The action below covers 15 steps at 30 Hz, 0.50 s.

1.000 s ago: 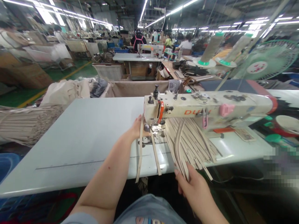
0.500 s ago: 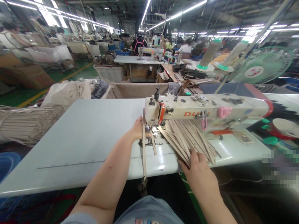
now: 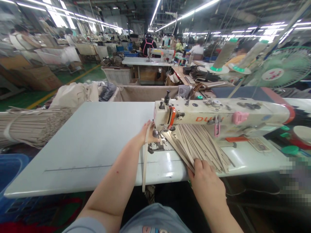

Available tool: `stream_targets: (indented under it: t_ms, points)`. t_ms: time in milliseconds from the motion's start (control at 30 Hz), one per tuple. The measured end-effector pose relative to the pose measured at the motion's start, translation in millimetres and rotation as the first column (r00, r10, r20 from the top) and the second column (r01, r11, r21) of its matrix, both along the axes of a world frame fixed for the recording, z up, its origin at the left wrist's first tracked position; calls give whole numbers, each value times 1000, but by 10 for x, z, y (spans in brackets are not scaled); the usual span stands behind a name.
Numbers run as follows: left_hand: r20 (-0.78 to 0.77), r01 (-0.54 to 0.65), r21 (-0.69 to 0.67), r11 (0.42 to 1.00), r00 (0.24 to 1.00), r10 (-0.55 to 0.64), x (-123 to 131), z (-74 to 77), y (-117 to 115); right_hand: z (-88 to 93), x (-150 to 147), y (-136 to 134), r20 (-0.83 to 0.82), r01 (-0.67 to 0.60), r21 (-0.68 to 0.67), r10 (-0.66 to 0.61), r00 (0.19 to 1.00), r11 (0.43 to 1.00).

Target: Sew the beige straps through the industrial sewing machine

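Note:
My left hand (image 3: 147, 135) is at the needle end of the sewing machine (image 3: 218, 111), closed about a narrow beige fabric strip (image 3: 144, 165). That strip bends over the hand and hangs down past the table's front edge. The thumb reaches toward the needle plate (image 3: 157, 148); the fingertips are partly hidden by the machine head. My right hand (image 3: 206, 176) rests at the front edge, its fingers closed on the near end of a strip from the fanned pile of beige strips (image 3: 201, 145). This pile lies under the machine's arm.
A white table (image 3: 97, 136) spreads to the left of the machine. Tied strip bundles (image 3: 31, 127) sit at far left above a blue crate (image 3: 14, 168). Thread cones (image 3: 223, 55) and a green fan (image 3: 274, 74) stand at back right. A fabric-lined bin (image 3: 145, 94) is behind the table.
The hanging strip now curves over my left hand, and its lower end has swung left. The short strip end by the needle plate has shifted out of sight. My right hand stays at the pile.

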<state>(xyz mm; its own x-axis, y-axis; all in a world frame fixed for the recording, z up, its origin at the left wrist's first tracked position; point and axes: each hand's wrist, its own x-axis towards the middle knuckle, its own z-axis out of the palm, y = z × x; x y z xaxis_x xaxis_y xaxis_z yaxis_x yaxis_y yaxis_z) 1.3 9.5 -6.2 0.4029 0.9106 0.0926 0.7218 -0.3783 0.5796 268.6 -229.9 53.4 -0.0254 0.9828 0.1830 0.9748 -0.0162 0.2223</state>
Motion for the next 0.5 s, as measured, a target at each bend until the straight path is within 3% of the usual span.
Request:
stream_targets:
  t_ms: [333,433,500]
  points:
    - [35,-91,-10,996,995,92,-38,0,73,-6,42,32,-92,134,-78,-141,986,988]
    - [51,-106,-12,994,993,107,-31,12,73,8,135,76,-187,228,-105,-244,951,968]
    - [55,-108,-16,994,993,108,-26,23,73,53,250,102,-321,248,-195,-300,898,949]
